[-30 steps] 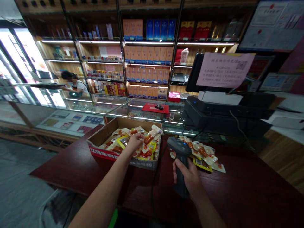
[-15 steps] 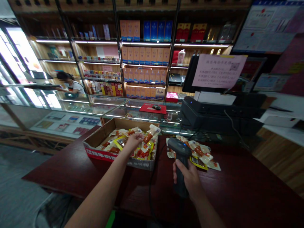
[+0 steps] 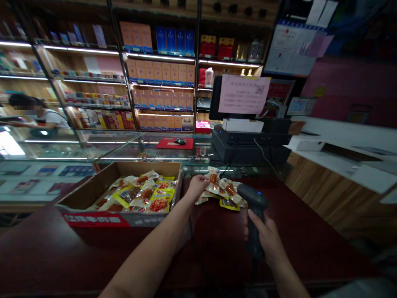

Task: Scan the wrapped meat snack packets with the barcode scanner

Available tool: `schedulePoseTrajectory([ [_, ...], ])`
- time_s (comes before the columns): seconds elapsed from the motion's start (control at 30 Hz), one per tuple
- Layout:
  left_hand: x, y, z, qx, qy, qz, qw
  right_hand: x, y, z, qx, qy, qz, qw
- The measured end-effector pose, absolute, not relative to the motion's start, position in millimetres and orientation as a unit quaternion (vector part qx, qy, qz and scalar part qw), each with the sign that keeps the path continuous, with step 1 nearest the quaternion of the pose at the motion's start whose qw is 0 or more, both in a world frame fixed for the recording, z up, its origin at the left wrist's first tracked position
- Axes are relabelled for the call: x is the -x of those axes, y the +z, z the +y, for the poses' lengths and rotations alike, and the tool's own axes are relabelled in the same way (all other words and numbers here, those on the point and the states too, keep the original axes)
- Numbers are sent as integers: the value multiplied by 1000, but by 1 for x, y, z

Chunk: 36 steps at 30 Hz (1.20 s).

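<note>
My left hand is closed on the edge of a clear snack packet with brown food inside, over a small pile of similar packets on the dark red table. Wrapped around the handle of a black barcode scanner is my right hand. The scanner's head points left, close to the pile's right side. To the left stands an open cardboard box holding several clear and yellow snack packets.
Behind the table is a glass counter with a red mouse pad, a computer mouse and a black register under a monitor bearing a pink sign. Another person leans at the far left. The scanner's cable hangs below it.
My left hand has carried the snack packet from the box rightward to the pile. The camera has turned right. My right hand still grips the scanner.
</note>
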<state>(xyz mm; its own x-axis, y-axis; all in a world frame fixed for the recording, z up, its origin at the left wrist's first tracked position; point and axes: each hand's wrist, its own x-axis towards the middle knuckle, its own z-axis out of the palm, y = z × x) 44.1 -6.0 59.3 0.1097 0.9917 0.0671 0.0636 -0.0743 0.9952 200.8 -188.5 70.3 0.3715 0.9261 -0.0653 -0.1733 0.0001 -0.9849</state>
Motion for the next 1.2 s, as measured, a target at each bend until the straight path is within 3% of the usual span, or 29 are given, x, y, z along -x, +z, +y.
schedulePoseTrajectory([
  [0.17, -83, 44, -1, -613, 422, 517, 424, -218, 74, -200, 546, 420, -310, 656],
  [0.4, -69, 42, -6, -627, 419, 512, 411, -215, 63, -195, 541, 445, -326, 635],
  [0.67, -6, 65, -22, -554, 462, 509, 469, -179, 62, -184, 530, 494, -354, 591],
  [0.8, 60, 82, -27, -574, 453, 559, 391, -155, 61, -176, 511, 517, -371, 578],
  [0.87, 97, 87, -27, -609, 405, 622, 281, -143, 60, -172, 495, 528, -389, 570],
  [1.0, 145, 88, -28, -666, 193, 714, 95, -120, 58, -165, 481, 543, -415, 550],
  [1.2, 128, 81, -48, -718, 11, 692, 73, -95, 62, -160, 471, 554, -444, 524],
])
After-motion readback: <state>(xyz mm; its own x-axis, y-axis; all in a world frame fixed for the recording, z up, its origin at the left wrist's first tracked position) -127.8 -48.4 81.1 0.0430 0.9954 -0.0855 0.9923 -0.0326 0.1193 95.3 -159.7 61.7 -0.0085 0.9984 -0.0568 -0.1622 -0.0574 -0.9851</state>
